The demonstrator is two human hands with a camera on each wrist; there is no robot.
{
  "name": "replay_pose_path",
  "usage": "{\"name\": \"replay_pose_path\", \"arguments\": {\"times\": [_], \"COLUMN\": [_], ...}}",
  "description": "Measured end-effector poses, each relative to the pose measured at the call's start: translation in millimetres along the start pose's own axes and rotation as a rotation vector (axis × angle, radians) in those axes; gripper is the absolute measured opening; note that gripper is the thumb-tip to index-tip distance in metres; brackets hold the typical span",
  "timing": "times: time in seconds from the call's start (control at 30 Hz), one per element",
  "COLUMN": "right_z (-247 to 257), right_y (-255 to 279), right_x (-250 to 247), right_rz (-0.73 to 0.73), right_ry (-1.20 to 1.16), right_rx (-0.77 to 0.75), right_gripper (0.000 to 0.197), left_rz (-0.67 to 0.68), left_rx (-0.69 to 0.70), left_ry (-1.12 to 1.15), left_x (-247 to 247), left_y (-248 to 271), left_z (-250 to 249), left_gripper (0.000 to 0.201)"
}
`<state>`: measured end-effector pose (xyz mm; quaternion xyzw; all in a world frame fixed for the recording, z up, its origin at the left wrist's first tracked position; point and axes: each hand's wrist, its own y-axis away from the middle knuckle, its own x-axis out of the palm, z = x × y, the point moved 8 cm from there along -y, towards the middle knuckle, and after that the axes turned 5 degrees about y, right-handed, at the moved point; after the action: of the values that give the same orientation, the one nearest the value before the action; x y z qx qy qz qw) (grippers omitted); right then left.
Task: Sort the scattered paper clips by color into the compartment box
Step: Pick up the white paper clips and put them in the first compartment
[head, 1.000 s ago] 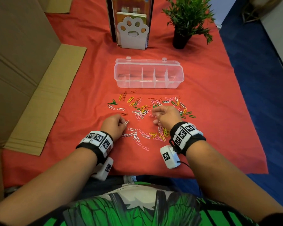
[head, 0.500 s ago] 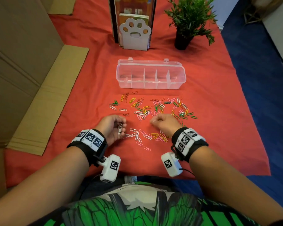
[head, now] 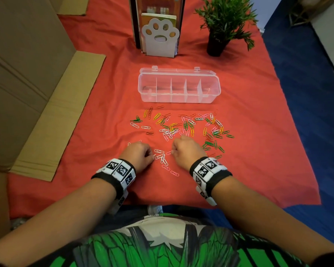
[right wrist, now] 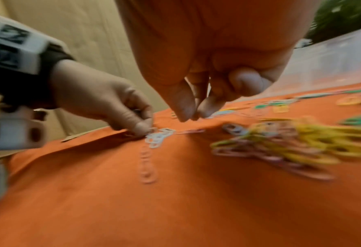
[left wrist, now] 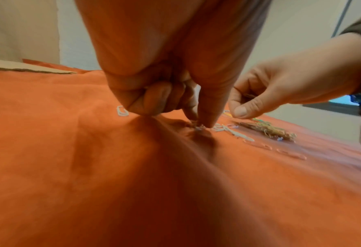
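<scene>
Several paper clips (head: 189,126) in white, pink, yellow, green and orange lie scattered on the red cloth, in front of the clear compartment box (head: 177,98). My left hand (head: 153,156) is knuckles up and pinches a white clip (left wrist: 199,127) at the edge of a small white cluster (head: 160,157), with its other fingers curled. My right hand (head: 172,151) has thumb and forefinger pinched together (right wrist: 193,117) just above a pink clip (right wrist: 191,132). Something thin shows inside its curled fingers in the left wrist view. A yellow and pink heap (right wrist: 292,143) lies under the right wrist.
A white paw-shaped holder (head: 160,41) and a potted plant (head: 217,45) stand behind the box. Flattened cardboard (head: 46,116) borders the cloth on the left. Two more pink clips (head: 170,170) lie between my wrists. The cloth's near edge runs close to my body.
Half a second ago my left hand was turned up with white clips in it. It is now turned back down onto the white cluster. My right hand has drawn nearer and leftward.
</scene>
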<state>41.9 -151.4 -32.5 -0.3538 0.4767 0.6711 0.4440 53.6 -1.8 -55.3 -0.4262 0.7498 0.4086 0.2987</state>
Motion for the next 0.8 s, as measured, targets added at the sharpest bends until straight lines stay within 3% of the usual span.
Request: {"name": "replay_pose_path", "arguments": {"times": [0.13, 0.23, 0.37, 0.47, 0.57, 0.63, 0.7, 0.8], "right_z": [28.9, 35.6, 21.5, -3.3, -26.4, -33.7, -37.4, -43.2], "right_y": [1.8, 0.9, -4.2, -8.9, -6.8, -4.1, -1.4, 5.0], "right_x": [21.2, 19.7, 13.9, 5.1, -2.9, -4.1, -4.6, -1.2], "right_rz": [0.070, 0.017, 0.084, 0.101, 0.050, 0.080, 0.099, 0.109], "right_ry": [0.104, 0.144, 0.098, -0.178, -0.597, -0.853, -1.105, -1.396], "right_rx": [-0.024, -0.039, -0.030, 0.117, 0.257, 0.301, 0.329, 0.420], "right_gripper": [0.047, 0.035, 0.030, 0.009, 0.015, 0.021, 0.029, 0.020], "left_rz": [-0.046, 0.013, 0.041, 0.037, -0.003, -0.021, -0.027, 0.009], "left_rx": [-0.100, -0.303, -0.512, -0.497, -0.388, -0.337, -0.315, -0.305], "left_ry": [0.174, 0.516, 0.993, 1.041, 0.829, 0.804, 0.889, 1.108], "left_x": [-8.4, -1.7, 5.3, 4.1, -3.2, -6.1, -7.4, -6.1], "left_y": [-0.1, -2.1, 2.9, 2.4, -1.0, -2.3, -2.5, -2.7], "left_z": [1.1, 18.6, 26.4, 26.9, 27.6, 22.9, 15.0, 2.8], "left_gripper": [0.012, 0.022, 0.023, 0.023, 0.025, 0.024, 0.024, 0.020]}}
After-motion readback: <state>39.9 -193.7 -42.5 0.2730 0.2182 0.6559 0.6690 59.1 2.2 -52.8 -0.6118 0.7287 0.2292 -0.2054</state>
